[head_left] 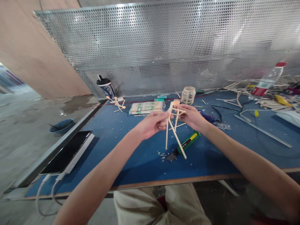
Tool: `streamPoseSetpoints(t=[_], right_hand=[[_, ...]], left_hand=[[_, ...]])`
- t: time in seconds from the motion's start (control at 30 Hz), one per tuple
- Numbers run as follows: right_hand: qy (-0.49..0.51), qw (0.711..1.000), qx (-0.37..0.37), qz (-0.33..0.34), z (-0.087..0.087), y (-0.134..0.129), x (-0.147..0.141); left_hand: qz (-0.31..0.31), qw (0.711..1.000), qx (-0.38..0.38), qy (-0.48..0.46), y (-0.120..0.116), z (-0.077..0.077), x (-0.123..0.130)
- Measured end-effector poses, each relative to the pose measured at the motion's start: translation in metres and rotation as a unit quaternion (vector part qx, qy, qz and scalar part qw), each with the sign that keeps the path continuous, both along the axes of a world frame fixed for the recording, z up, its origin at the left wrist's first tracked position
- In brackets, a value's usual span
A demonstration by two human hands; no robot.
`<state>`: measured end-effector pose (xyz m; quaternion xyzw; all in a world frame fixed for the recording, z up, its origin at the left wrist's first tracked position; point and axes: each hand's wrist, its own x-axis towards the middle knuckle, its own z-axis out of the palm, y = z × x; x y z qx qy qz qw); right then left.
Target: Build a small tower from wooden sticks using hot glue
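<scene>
A small frame of pale wooden sticks (174,128) is held up over the blue table, its long legs pointing down and an orange-tipped piece at its top. My left hand (156,122) pinches its left side near the upper joint. On the right, the fingers of my right hand (191,117) are closed on a short crosspiece of the same frame. Beneath it lies a green and black utility knife (187,144), blade toward the lower left, beside small wood shavings (163,155).
Behind stand a dark cup (107,88), a packet of sticks (147,107), a stick-built jar shape (188,95) and a perforated metal screen (150,47). A phone (67,153) lies at left; a bottle (267,82), loose sticks and cables are at right.
</scene>
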<state>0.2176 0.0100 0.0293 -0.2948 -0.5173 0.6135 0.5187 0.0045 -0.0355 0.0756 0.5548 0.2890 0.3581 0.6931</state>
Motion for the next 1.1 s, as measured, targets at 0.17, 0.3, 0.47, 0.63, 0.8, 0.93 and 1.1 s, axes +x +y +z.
streamPoseSetpoints(t=[0.17, 0.3, 0.47, 0.63, 0.8, 0.93, 1.1], right_hand=[[-0.11, 0.967, 0.149, -0.173, 0.002, 0.002, 0.006], [-0.174, 0.934, 0.217, -0.224, 0.008, -0.016, 0.002], [-0.216, 0.946, 0.194, -0.142, 0.01, -0.035, -0.01], [-0.222, 0.954, 0.178, -0.098, 0.009, -0.042, -0.017], [-0.208, 0.961, 0.162, -0.086, 0.009, -0.045, -0.019], [-0.186, 0.967, 0.151, -0.083, 0.009, -0.046, -0.021], [-0.182, 0.965, 0.161, -0.103, 0.008, -0.046, -0.022]], left_hand=[[0.214, 0.958, 0.166, 0.091, 0.02, -0.002, -0.014], [0.314, 0.915, 0.23, 0.101, 0.024, -0.016, -0.007], [0.315, 0.91, 0.248, 0.103, 0.018, -0.025, 0.003], [0.27, 0.927, 0.244, 0.096, 0.012, -0.024, 0.009], [0.255, 0.929, 0.253, 0.088, 0.008, -0.025, 0.014], [0.266, 0.932, 0.231, 0.083, 0.006, -0.027, 0.017], [0.271, 0.934, 0.216, 0.089, 0.002, -0.025, 0.018]])
